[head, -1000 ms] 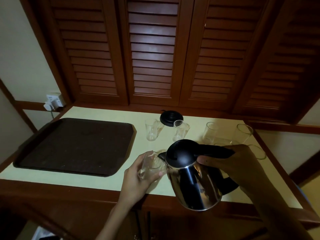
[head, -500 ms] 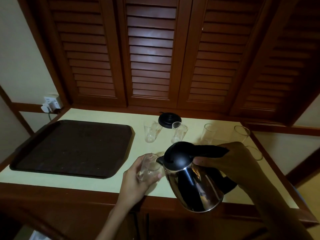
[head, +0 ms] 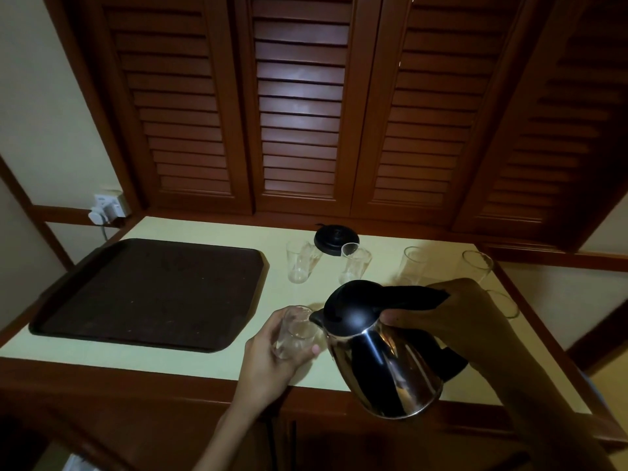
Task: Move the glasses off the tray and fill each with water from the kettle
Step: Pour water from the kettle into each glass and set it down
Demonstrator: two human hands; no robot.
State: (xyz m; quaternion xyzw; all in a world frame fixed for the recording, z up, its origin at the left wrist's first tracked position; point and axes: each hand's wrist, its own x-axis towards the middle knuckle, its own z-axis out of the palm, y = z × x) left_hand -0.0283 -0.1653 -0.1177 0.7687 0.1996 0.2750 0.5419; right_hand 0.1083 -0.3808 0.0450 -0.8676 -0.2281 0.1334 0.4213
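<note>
My left hand point(head: 270, 360) grips a clear glass point(head: 295, 331) above the counter's front edge. My right hand point(head: 452, 317) holds the steel kettle point(head: 384, 362) by its black handle, tilted left with its spout at the glass's rim. The dark brown tray point(head: 146, 294) lies bare on the left. Several other glasses stand on the counter behind: one point(head: 299, 265) beside the tray, one point(head: 355, 263) by the kettle base, one point(head: 413, 263) further right and one point(head: 475, 266) near the right edge. Another glass point(head: 506, 304) shows partly behind my right hand.
The black kettle base point(head: 334, 239) sits at the back of the pale counter point(head: 204, 229). A wall socket with a white plug point(head: 107, 209) is at the far left. Louvred wooden doors point(head: 302, 107) rise behind the counter.
The kettle and the glass in my left hand have stayed together in nearly the same place; the kettle leans slightly more toward the glass. The view has shifted a little.
</note>
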